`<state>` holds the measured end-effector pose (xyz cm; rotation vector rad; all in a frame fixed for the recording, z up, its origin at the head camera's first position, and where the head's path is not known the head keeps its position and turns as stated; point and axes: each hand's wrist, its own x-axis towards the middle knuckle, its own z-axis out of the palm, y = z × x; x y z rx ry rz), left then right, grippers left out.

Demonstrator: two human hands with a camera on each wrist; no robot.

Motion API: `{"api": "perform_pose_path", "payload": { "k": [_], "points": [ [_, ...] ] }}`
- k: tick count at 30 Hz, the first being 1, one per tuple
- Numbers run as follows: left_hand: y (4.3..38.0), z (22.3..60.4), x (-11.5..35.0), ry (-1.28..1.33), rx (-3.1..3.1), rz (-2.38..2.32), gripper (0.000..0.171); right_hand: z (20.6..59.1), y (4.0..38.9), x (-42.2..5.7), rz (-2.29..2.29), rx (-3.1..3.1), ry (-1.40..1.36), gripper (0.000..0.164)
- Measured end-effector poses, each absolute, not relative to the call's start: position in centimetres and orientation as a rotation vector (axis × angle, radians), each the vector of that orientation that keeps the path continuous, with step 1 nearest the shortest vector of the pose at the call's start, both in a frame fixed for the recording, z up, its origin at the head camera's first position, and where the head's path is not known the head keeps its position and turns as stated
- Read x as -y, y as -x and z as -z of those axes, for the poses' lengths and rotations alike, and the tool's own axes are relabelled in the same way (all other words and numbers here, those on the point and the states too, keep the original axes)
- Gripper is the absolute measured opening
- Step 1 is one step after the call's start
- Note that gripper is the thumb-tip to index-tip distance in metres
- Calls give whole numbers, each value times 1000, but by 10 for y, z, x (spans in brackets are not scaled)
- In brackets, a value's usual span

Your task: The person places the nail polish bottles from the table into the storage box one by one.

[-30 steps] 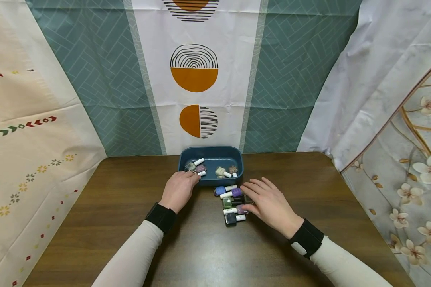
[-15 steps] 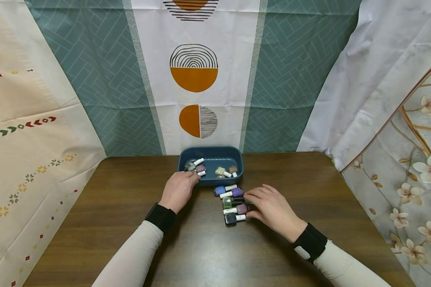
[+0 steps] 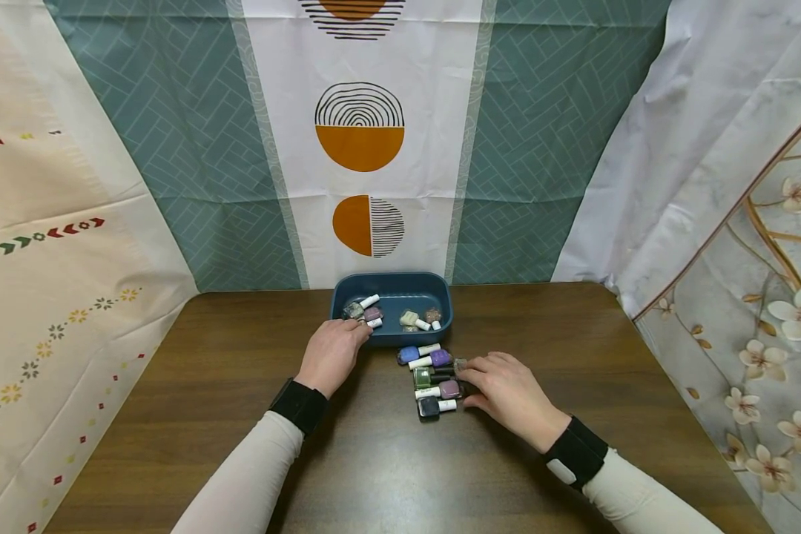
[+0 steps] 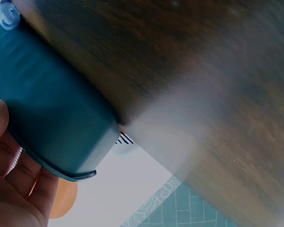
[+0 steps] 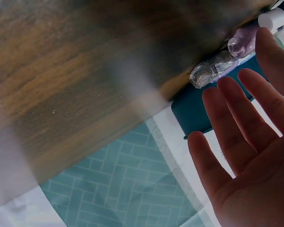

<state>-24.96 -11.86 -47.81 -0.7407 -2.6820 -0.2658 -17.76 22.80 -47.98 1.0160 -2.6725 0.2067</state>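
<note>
My left hand (image 3: 332, 354) holds the near left rim of a dark blue plastic box (image 3: 417, 339). In the left wrist view the fingers reach over the rim, with the thumb near the outer wall. Just right of a column of nail polish bottles is my right hand (image 3: 510, 391), its fingers loosely bent and holding nothing. A clear-looking bottle (image 3: 460, 365) lies by its fingertips; whether they touch is unclear. The column has blue (image 3: 409, 355), purple (image 3: 440, 357), green (image 3: 423, 377), mauve (image 3: 450, 389) and dark (image 3: 429, 407) bottles lying on their sides.
Inside the box, nail polish bottles lie in two groups, a left one (image 3: 372, 314) and a right one (image 3: 432, 316). The box stands at the back edge of a brown wooden table (image 3: 240, 356). Patterned cloth (image 3: 193, 163) hangs behind it.
My right hand has drawn back slightly right and toward the person, uncovering the mauve bottle and part of the clear-looking one. The left hand has stayed on the box rim.
</note>
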Motion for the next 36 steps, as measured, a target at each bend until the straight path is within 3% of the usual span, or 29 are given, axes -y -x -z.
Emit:
{"api": "perform_pose_path", "payload": {
  "k": [23, 36],
  "points": [
    [249, 478, 118, 737, 2689, 266, 18, 486, 181, -224, -209, 2695, -968, 29],
    [249, 478, 119, 734, 2683, 272, 18, 486, 182, -221, -193, 2713, -959, 30]
  ]
}}
